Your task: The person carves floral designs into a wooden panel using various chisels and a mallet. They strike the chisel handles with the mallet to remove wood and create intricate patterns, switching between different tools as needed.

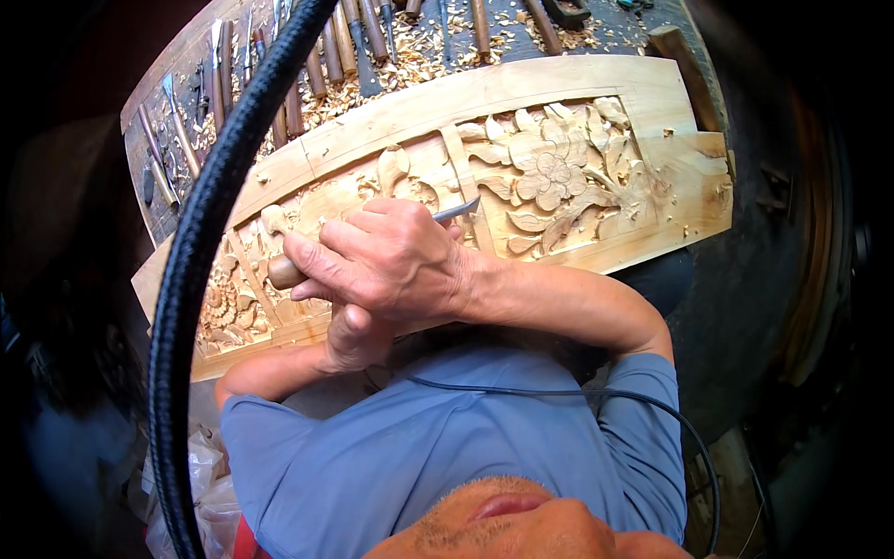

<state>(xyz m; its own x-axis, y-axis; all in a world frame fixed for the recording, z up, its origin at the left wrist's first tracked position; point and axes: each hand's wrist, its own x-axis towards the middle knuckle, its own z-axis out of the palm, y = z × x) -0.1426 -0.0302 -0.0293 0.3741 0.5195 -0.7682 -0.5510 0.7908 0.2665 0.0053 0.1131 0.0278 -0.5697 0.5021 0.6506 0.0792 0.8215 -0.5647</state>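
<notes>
Carved wooden panel [454,160] lies across the middle of the frame, on the bench [186,58]; flower and leaf relief at center right, more relief at left. Chisel [456,211] sits over panel's middle, blade pointing right, round wooden handle end pointing left. Right hand [386,252] is wrapped closed around chisel handle. Left hand [358,337] is just below, touching right hand, thumb visible; fingers mostly hidden, can't tell how far open or if it holds anything. Wood shavings [346,101] and a row of tools [346,45] along top of frame. Black braided cable [200,214] crosses left side.
</notes>
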